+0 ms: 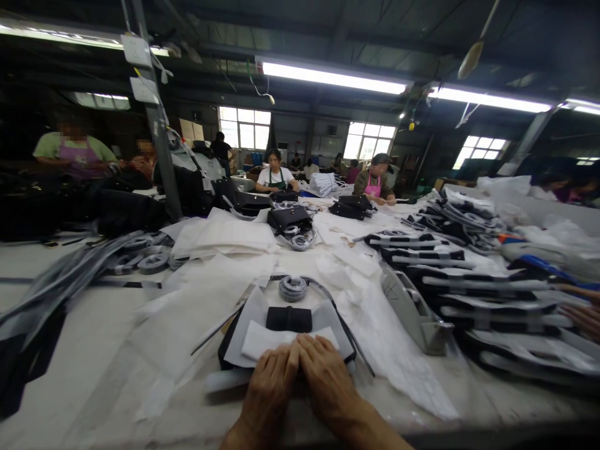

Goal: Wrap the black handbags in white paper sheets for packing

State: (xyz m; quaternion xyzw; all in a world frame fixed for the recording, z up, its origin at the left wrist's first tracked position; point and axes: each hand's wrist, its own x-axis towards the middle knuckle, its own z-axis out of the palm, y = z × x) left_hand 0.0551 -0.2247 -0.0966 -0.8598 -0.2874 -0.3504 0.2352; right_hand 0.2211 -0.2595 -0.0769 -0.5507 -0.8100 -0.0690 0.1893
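Directly before me a black handbag (347, 345) lies on the worktable, with pale wrapping sheet spread over it. A folded white foam sheet (257, 340) rests on its near part. My left hand (272, 380) and my right hand (325, 380) meet at the near edge of that sheet, fingers bent over it and side by side. Their thumbs are hidden. Just beyond the fingers a black strap tab (289, 319) shows on the bag. Past it sits a coiled strap in clear wrap (292, 288), with a thin black handle curving around it.
A grey tape dispenser (412, 312) stands to the right, beside stacked black bag pieces (487, 309). A co-worker's hand (584, 312) is at the far right. White sheets (220, 234) and another black handbag (288, 219) lie ahead; wrapped straps (70, 284) are left.
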